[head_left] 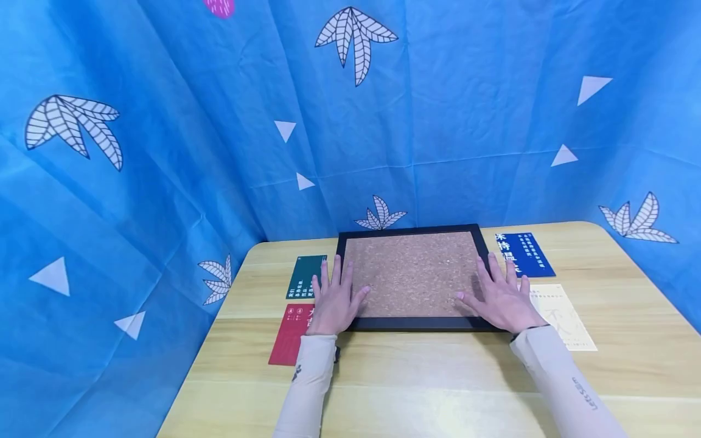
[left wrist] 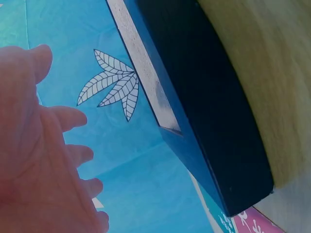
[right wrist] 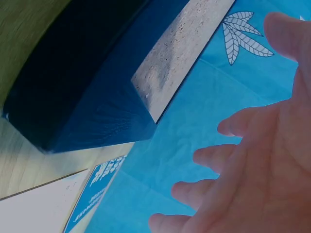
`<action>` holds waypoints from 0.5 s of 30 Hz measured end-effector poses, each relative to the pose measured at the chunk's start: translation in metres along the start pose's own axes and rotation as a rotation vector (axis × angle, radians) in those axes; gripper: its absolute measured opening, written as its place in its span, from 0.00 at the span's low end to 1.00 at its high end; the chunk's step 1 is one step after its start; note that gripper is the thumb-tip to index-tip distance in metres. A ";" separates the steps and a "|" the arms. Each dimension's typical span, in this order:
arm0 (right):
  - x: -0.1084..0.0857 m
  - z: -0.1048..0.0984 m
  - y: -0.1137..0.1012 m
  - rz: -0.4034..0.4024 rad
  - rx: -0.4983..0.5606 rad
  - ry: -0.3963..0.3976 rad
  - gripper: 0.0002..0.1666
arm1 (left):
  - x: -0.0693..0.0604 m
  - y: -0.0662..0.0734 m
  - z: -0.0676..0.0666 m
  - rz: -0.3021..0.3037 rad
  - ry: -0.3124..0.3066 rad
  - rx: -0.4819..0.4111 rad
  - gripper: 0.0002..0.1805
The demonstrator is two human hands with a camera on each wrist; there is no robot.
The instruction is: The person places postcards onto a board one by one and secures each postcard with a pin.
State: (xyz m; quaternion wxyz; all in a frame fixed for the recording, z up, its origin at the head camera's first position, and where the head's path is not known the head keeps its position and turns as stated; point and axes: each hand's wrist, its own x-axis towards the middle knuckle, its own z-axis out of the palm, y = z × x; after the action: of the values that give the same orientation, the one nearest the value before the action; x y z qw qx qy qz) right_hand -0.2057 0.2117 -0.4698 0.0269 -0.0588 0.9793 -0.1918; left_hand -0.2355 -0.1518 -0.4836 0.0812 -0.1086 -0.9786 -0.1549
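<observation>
A cork board [head_left: 413, 274] in a thick black frame [head_left: 421, 324] lies flat near the far side of the wooden table. Over its left edge, my left hand [head_left: 333, 304] has its fingers spread and holds nothing. My right hand [head_left: 502, 301], fingers also spread, is over the right edge with nothing in it. Both wrist views show a gap between the palm and the frame, in the left wrist view beside the frame's dark side [left wrist: 209, 97] and in the right wrist view beside its corner [right wrist: 107, 107]. The fingers partly cover the frame's sides.
Left of the frame lie a green card [head_left: 301, 277] and a red card [head_left: 286, 340], both partly behind my left hand. To its right are a blue card [head_left: 531, 254] and a cream card [head_left: 572, 322]. A blue patterned curtain [head_left: 465, 121] hangs behind the table [head_left: 416, 383].
</observation>
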 end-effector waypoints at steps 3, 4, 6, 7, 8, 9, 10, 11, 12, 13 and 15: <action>0.000 -0.001 0.000 -0.006 -0.005 0.006 0.60 | -0.001 0.003 -0.003 -0.001 -0.008 -0.004 0.43; 0.000 -0.001 0.000 -0.008 -0.007 0.008 0.60 | -0.001 0.003 -0.003 -0.002 -0.010 -0.006 0.43; 0.000 -0.002 0.000 -0.010 -0.009 0.010 0.59 | -0.001 0.004 -0.004 -0.008 -0.025 -0.006 0.43; -0.001 -0.003 0.000 -0.012 -0.011 0.010 0.59 | -0.001 0.005 -0.004 -0.011 -0.031 -0.009 0.43; -0.001 -0.003 0.000 -0.012 -0.012 0.009 0.58 | -0.001 0.005 -0.004 -0.013 -0.035 -0.013 0.43; -0.001 -0.003 0.000 -0.012 -0.012 0.007 0.58 | -0.001 0.005 -0.005 -0.016 -0.041 -0.017 0.43; -0.001 -0.003 0.000 -0.012 -0.013 0.004 0.58 | -0.001 0.005 -0.005 -0.018 -0.046 -0.023 0.43; -0.002 -0.004 0.001 -0.011 -0.011 0.001 0.58 | -0.001 0.004 -0.004 -0.023 -0.054 -0.032 0.44; -0.002 -0.004 0.001 -0.009 -0.010 0.000 0.58 | -0.001 0.004 -0.004 -0.027 -0.059 -0.041 0.44; -0.002 -0.004 0.001 -0.007 -0.009 -0.003 0.59 | -0.001 0.003 -0.003 -0.033 -0.065 -0.050 0.44; -0.002 -0.004 0.002 -0.004 -0.007 -0.004 0.59 | -0.002 0.002 -0.002 -0.046 -0.081 -0.080 0.44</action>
State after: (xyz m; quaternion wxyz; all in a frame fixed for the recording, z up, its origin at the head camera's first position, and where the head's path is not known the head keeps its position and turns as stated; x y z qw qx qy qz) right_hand -0.2047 0.2153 -0.4671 0.0280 -0.0610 0.9798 -0.1884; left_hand -0.2327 -0.1509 -0.4812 0.0338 -0.0953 -0.9763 -0.1912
